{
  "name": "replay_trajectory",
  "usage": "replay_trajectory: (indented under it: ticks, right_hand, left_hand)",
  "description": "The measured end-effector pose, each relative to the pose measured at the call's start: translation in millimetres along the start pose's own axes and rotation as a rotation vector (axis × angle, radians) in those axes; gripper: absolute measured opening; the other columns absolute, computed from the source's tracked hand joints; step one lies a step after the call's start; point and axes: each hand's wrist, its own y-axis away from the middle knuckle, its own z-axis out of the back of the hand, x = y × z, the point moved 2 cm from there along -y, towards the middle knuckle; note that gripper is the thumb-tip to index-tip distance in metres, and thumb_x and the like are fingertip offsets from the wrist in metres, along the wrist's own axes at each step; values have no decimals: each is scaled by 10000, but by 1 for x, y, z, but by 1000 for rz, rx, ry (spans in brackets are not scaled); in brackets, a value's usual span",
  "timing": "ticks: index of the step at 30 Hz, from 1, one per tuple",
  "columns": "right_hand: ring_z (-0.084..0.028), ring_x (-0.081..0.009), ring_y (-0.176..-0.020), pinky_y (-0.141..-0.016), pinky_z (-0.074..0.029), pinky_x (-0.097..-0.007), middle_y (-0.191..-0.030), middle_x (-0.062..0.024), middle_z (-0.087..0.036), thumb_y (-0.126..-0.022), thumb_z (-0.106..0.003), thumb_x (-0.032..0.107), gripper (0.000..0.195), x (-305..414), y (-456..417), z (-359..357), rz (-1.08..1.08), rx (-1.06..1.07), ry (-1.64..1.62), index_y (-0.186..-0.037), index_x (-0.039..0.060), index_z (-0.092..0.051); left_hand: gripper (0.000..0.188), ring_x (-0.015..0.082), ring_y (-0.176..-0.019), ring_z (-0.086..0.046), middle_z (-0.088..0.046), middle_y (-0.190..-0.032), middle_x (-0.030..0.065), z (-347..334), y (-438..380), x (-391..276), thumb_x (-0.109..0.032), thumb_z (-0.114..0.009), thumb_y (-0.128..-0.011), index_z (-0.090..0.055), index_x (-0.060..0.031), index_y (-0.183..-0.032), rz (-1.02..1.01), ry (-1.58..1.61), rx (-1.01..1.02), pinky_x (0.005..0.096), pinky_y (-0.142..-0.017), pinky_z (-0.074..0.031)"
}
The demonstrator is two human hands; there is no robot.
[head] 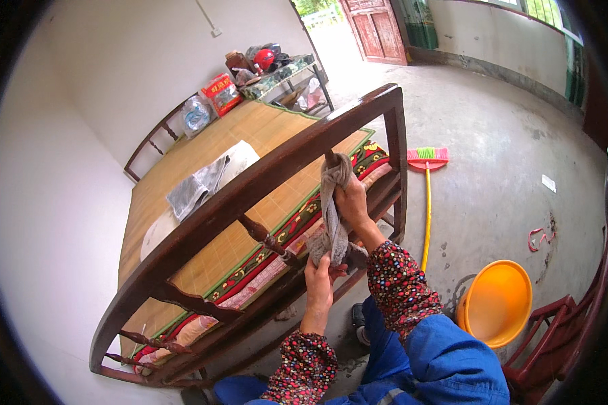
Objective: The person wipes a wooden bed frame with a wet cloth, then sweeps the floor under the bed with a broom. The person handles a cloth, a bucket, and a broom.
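Note:
A grey cloth (333, 202) is wrapped round a turned spindle of the dark wooden bed footboard (263, 177), near its right end. My right hand (353, 202) grips the cloth's upper part, just below the top rail. Lower down, my left hand (321, 283) holds the bunched bottom of the same cloth, fingers curled round it. The spindle is mostly hidden by the cloth. Beyond the footboard lies a woven bed mat (278, 126) with green edging, over patterned bedding. A folded grey striped cloth (197, 187) rests on a white item on the mat.
An orange bucket (494, 304) holding cloudy liquid stands on the floor to the right, beside a dark red wooden chair (542, 339). A broom (427, 202) with a yellow handle lies near the footboard. Bags and a red helmet (264, 59) are at the bed's far side.

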Motion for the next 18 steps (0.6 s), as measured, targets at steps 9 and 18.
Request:
replay_trajectory:
  ticks: [9, 18]
  right_hand:
    - [-675, -277, -916, -781, -500, -313, -949, -157, -688, -809, -544, -54, 349, 9, 53, 47, -167, -171, 49, -1140, 25, -622]
    - [-382, -476, -1265, -1089, -313, -466, -1394, -302, -366, -750, -563, -28, 606, -24, 111, 9, -34, 13, 578, -1339, -54, -425]
  left_hand:
    - [297, 162, -699, -661, -653, -948, 79, 6, 18, 17, -157, -638, -885, -538, -34, -1136, 23, -71, 9, 274, -569, -542]
    - [265, 167, -672, -667, -650, -896, 78, 33, 40, 62, -146, -636, -885, -530, -26, -1095, 153, -35, -55, 269, -548, -549]
